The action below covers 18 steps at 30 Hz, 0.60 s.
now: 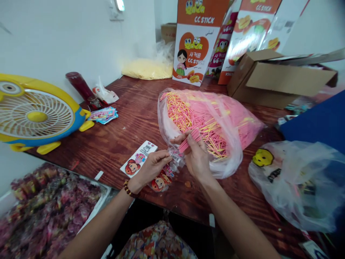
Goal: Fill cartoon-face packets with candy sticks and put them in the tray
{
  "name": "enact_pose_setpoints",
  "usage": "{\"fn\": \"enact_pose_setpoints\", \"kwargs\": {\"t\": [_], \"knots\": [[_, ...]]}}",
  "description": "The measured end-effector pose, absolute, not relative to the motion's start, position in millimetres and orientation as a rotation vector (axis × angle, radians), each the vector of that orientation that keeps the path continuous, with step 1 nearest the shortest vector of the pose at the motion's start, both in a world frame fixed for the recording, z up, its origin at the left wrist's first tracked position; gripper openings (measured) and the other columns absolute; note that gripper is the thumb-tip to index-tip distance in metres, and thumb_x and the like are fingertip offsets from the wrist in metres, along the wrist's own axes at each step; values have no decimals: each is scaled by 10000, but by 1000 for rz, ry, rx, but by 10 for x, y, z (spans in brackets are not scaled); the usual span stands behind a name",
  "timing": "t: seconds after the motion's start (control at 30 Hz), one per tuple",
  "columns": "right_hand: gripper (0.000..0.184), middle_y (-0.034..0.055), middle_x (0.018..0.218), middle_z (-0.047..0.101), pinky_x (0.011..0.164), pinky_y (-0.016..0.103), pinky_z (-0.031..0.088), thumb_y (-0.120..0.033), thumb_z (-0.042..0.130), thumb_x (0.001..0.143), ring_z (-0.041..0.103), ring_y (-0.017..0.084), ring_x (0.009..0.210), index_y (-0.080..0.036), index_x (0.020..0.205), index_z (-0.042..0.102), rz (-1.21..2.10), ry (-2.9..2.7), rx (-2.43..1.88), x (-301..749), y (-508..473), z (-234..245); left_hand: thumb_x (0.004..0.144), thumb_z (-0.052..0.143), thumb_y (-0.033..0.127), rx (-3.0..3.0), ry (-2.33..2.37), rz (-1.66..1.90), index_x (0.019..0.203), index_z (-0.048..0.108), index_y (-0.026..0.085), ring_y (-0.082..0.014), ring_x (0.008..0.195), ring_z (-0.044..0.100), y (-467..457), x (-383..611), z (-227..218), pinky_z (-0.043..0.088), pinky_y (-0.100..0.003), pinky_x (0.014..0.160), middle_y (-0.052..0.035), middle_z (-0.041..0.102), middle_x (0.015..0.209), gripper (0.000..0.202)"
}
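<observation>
Floral cloth (159,241) lies at my six o'clock; from it, toward one o'clock, I see the bag (231,131) of sticks. My right hand (197,156) grips a pink bundle (189,141); my left hand (154,164) pinches a clear packet (176,158) (barcode showing).

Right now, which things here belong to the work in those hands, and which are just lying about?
Likely part of the job:
pink sticks, held in the right hand
clear packet, pinched by the left hand
big bag of sticks
white printed card, beside the left hand

Seemingly just lying about:
yellow-and-blue fan
dark red container
tissue pack
open cardboard box
</observation>
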State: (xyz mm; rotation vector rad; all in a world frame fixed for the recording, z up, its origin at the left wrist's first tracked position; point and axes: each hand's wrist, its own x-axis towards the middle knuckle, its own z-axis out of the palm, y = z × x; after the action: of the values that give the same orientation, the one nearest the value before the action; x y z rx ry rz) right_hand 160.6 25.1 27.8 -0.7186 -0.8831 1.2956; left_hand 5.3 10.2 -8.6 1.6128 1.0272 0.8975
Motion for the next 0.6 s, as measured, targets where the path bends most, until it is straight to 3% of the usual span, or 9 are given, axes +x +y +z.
{"fn": "enact_pose_setpoints", "kwargs": {"t": [0.13, 0.33, 0.6], "knots": [[143, -8, 850, 721, 901, 385, 545, -366, 563, 929, 707, 192, 945, -259, 1024, 566, 1285, -922, -776, 1622, 209, 102, 910, 571, 435, 1609, 1056, 957, 708, 644, 178, -153, 687, 521, 119, 57, -91, 417, -258, 666, -13, 607, 703, 334], [194, 32, 1120, 732, 1071, 388, 440, -362, 576, 924, 629, 208, 1147, -239, 1020, 691, 1264, -1200, -920, 1711, 116, 70, 877, 632, 396, 1462, 980, 971, 787, 665, 164, -135, 724, 530, 158, 111, -100, 426, -238, 699, 0, 617, 754, 251], [338, 42, 1155, 736, 1056, 387, 439, -456, 510, 959, 638, 229, 1135, -239, 1067, 746, 1216, -1322, -1009, 1858, 174, 223, 811, 717, 367, 1201, 906, 1033, 849, 716, 147, -129, 742, 560, 172, 192, -57, 444, -232, 704, -7, 665, 807, 224]]}}
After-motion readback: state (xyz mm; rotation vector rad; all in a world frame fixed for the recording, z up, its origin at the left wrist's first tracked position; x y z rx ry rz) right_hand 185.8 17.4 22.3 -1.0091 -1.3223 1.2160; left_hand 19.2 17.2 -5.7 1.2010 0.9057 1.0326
